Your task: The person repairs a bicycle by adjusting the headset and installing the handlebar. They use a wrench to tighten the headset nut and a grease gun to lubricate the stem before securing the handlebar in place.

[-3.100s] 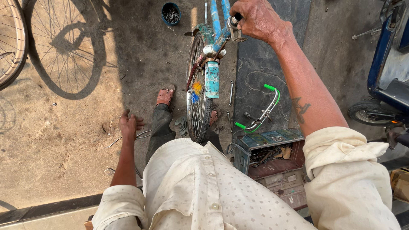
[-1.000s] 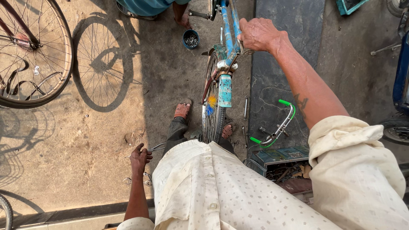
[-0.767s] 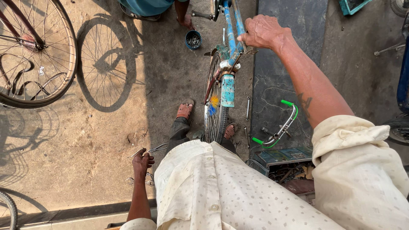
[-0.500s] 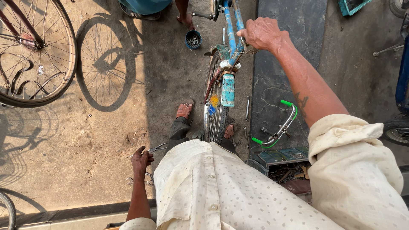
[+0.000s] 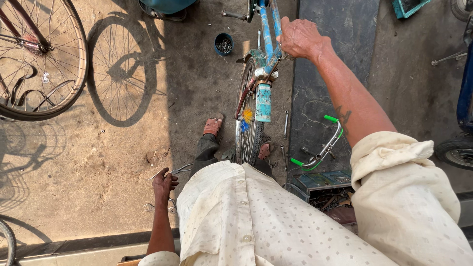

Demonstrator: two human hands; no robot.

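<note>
My right hand (image 5: 301, 38) is stretched forward and closed around the blue frame tube (image 5: 267, 34) of a bicycle standing in front of me. Its front wheel (image 5: 247, 129) stands between my sandalled feet. My left hand (image 5: 164, 181) hangs low by my left leg, fingers curled loosely, just above pliers (image 5: 173, 171) and wrenches (image 5: 156, 207) lying on the ground; I cannot make out anything held in it. A detached handlebar with green grips (image 5: 320, 148) lies on the dark mat to the right.
A large bicycle wheel (image 5: 42, 59) stands at the upper left, casting a shadow. A small blue cup of parts (image 5: 224, 44) sits on the ground ahead. An open toolbox (image 5: 325, 189) is at my right. A raised concrete edge (image 5: 84, 246) runs behind my left hand.
The view has tilted slightly. My right hand stays on the blue frame and my left hand stays low beside my leg, shifted slightly back from the tools.
</note>
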